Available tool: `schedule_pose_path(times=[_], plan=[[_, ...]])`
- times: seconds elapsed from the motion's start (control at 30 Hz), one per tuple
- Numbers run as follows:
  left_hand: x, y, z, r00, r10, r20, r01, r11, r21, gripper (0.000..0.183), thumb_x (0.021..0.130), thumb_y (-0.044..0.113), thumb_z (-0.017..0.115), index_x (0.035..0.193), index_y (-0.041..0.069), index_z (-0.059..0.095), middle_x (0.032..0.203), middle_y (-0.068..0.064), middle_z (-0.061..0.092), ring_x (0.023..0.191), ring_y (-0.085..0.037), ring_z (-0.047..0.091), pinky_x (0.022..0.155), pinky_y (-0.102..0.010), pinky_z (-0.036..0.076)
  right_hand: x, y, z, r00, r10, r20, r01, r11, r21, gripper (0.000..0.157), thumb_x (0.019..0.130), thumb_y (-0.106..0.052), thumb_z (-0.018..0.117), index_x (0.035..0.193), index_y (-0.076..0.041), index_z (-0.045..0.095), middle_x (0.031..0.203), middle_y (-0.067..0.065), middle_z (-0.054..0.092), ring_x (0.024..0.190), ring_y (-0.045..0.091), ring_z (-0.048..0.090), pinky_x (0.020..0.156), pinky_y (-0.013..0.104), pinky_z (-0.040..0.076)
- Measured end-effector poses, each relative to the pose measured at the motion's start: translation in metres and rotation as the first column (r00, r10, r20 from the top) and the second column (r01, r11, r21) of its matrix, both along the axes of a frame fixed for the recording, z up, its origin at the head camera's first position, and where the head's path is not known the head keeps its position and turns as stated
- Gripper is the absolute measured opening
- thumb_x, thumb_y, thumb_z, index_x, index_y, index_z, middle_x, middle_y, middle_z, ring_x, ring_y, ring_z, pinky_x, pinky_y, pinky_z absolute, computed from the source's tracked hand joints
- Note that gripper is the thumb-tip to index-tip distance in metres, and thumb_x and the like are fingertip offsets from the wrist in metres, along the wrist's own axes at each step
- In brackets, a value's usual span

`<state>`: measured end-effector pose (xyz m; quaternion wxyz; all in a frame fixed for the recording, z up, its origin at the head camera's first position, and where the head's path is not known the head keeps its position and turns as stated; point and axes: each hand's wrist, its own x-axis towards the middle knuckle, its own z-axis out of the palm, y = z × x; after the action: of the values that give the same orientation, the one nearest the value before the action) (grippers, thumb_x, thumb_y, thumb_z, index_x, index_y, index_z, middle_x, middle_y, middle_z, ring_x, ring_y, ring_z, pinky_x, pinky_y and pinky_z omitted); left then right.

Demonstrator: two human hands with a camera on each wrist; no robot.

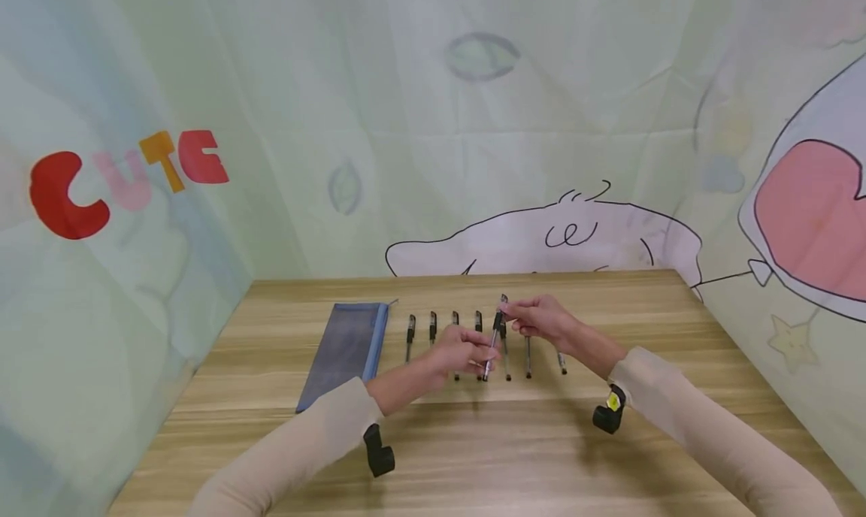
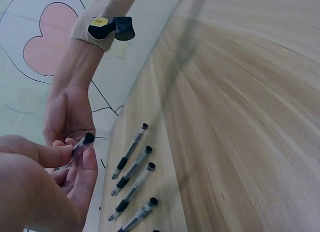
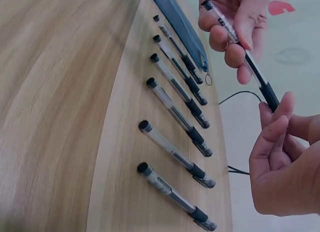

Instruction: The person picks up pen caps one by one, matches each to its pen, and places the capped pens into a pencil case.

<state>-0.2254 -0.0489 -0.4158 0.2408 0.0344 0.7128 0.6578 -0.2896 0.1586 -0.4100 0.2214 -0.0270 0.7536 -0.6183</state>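
A clear-barrelled gel pen with a black grip is held up above the table between both hands. My left hand pinches its lower, black-plugged end between thumb and fingers. At the capped end, my right hand holds it by the fingertips. The right wrist view shows the pen slanting from the left hand down to the right hand, whose fingers hide the tip. Below the hands, several similar pens lie side by side in a row, capped ends toward the back.
Left of the row lies a flat blue zip pencil case, with a ring on its zipper pull. All of it rests on a wood-grain table. A printed cloth backdrop stands behind and beside the table.
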Motion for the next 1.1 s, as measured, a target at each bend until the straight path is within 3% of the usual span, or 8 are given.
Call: schedule_pose_path(times=[0.17,0.37,0.53,0.8,1.1], plan=[[-0.001,-0.002,0.003,1.000,-0.004,-0.008,0.004,1.000,0.000,0.032,0.095,0.002,0.068,0.124,-0.012,0.065,0.116,-0.028,0.072,0.096,-0.031,0.076,0.079,-0.031,0.065,0.000,-0.004,0.003,1.000,-0.011,0.017,0.011,1.000,0.003,0.040,0.101,-0.024,0.066,0.128,0.006,0.066,0.083,-0.005,0.076,0.070,0.003,0.066,0.065,0.013,0.055],[-0.002,-0.003,0.003,0.999,0.013,-0.040,-0.014,1.000,-0.022,0.030,0.092,0.000,0.071,0.119,-0.012,0.067,0.113,-0.029,0.073,0.075,-0.018,0.074,0.070,-0.027,0.064,0.002,-0.005,0.005,1.000,-0.008,0.005,0.008,1.000,0.007,0.041,0.101,-0.027,0.067,0.127,0.006,0.067,0.087,0.000,0.079,0.068,0.003,0.067,0.064,0.014,0.055],[-0.005,-0.002,0.000,0.998,0.021,-0.057,-0.024,0.998,-0.049,0.030,0.089,0.000,0.074,0.116,-0.012,0.069,0.106,-0.029,0.074,0.063,-0.012,0.069,0.067,-0.027,0.064,0.005,-0.006,0.003,1.000,-0.030,0.005,0.030,0.999,0.025,0.038,0.101,-0.025,0.066,0.124,0.005,0.068,0.085,-0.004,0.078,0.065,0.003,0.065,0.060,0.014,0.052],[-0.010,-0.003,-0.006,1.000,-0.001,-0.003,0.001,1.000,0.005,0.037,0.088,0.005,0.078,0.120,-0.011,0.066,0.094,-0.012,0.078,0.072,-0.015,0.074,0.081,-0.037,0.066,0.003,-0.004,-0.002,1.000,0.008,-0.016,-0.008,1.000,0.011,0.045,0.103,-0.026,0.063,0.133,0.008,0.062,0.093,-0.006,0.073,0.080,0.006,0.066,0.071,0.016,0.056],[-0.010,-0.002,-0.011,0.998,-0.049,0.031,0.049,0.999,0.009,0.035,0.094,0.006,0.073,0.125,-0.007,0.065,0.111,-0.016,0.075,0.080,-0.012,0.072,0.090,-0.037,0.064,0.003,0.004,-0.009,0.999,-0.032,0.016,0.033,0.998,-0.047,0.045,0.101,-0.023,0.066,0.133,0.008,0.060,0.083,-0.009,0.066,0.072,0.003,0.059,0.066,0.014,0.053]])
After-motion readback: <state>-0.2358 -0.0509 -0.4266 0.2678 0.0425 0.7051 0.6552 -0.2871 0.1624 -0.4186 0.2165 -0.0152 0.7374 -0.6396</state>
